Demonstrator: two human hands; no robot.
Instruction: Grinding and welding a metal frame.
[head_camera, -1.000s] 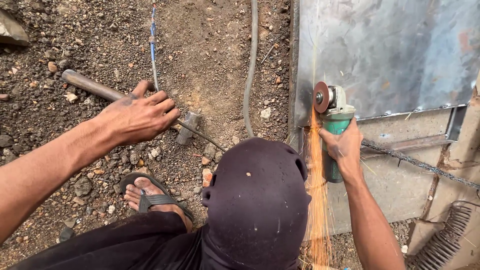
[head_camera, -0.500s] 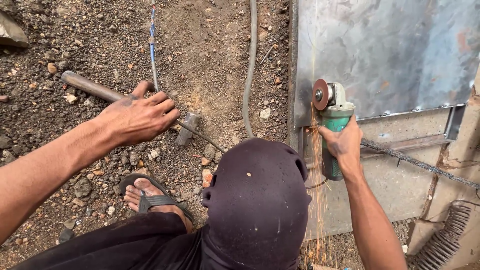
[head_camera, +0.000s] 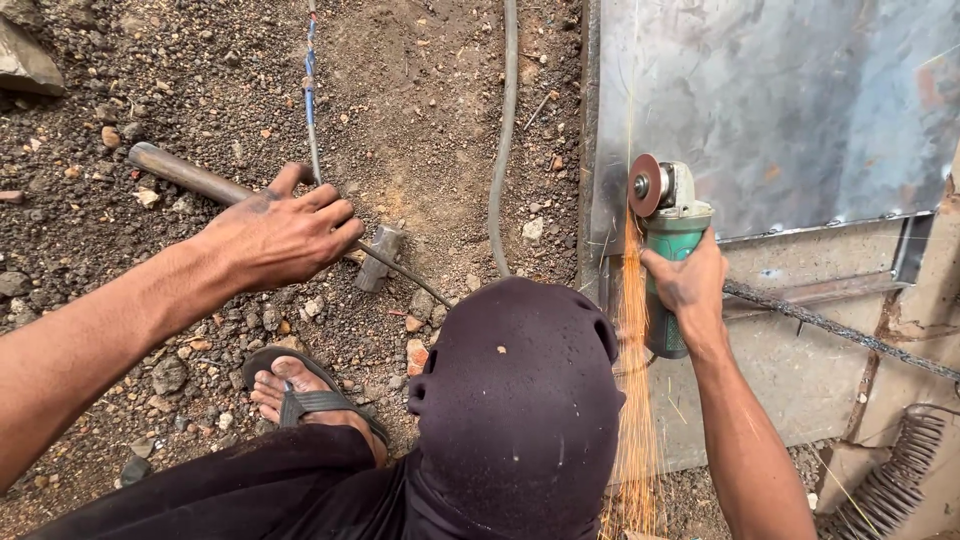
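Sparks are back. Half a sec ago there was barely a trickle off the disc; now a thick orange stream (head_camera: 632, 400) pours straight down from the grinder (head_camera: 668, 250), much like a full sec ago. So the disc (head_camera: 645, 185) is biting the steel again after a brief lift-off, and the cut along the edge of the metal sheet (head_camera: 780, 110) looks ongoing, not finished.

Right hand (head_camera: 690, 285): grip clamped round the green grinder body, disc end up, wheel at the sheet's left edge where it meets the frame bar (head_camera: 830, 290). The hand sits in nearly the same spot across all three frames, so it's pressure on the wheel, not position, that changes.

Left hand (head_camera: 285, 235): spread on the dirt ground (head_camera: 420, 120), fingers loosely curled, resting over the hammer handle (head_camera: 185, 175). Whether it's really gripping the handle or just leaning on it, can't tell; it hasn't shifted. Hammer head (head_camera: 378, 258) lies just beside the fingertips.

Around: grey hose (head_camera: 500, 150) runs up the ground between hammer and sheet, blue-white wire (head_camera: 311, 80) above the left hand, sandalled foot (head_camera: 300, 395) below it, dark cap (head_camera: 520, 400) at frame centre close to the spark stream. Braided cable (head_camera: 850, 335) trails off right from the grinder.

Risk, by judgement: sparks fall v. near the cap and forearm.
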